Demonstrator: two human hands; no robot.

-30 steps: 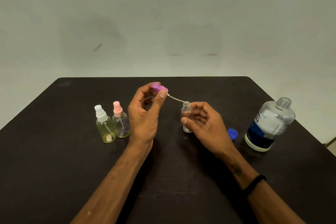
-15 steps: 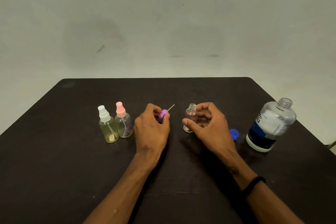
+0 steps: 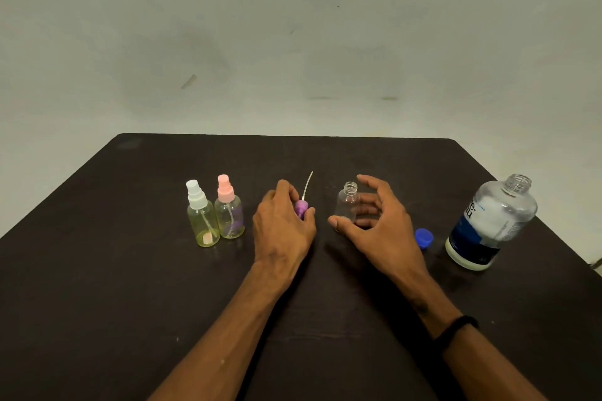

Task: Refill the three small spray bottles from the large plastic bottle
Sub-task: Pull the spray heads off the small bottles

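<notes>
Standing at the left of the dark desk [image 3: 97, 270] are two small spray bottles, one with a white cap [image 3: 202, 215] and one with a pink cap [image 3: 230, 209], both capped and touching each other. Next to them the left hand [image 3: 282, 225] has come down to the desk: a second ago it held the purple spray head [image 3: 301, 208] up above the open bottle, and now this head lies low at the desk, its thin tube [image 3: 307, 185] pointing away from the person. The fingers of this hand are curled and pinch the purple head between thumb and fingertips. Further right, the small clear bottle [image 3: 347, 203] stands upright with no cap. The right hand [image 3: 379, 225] held it half a second ago; now its fingers are spread and relaxed around it, only the thumb seems near the base. I judge this bottle is ready for filling. The blue cap [image 3: 423, 238] lies beside, and the large plastic bottle [image 3: 492, 225] stands open at the far right, not touched.
</notes>
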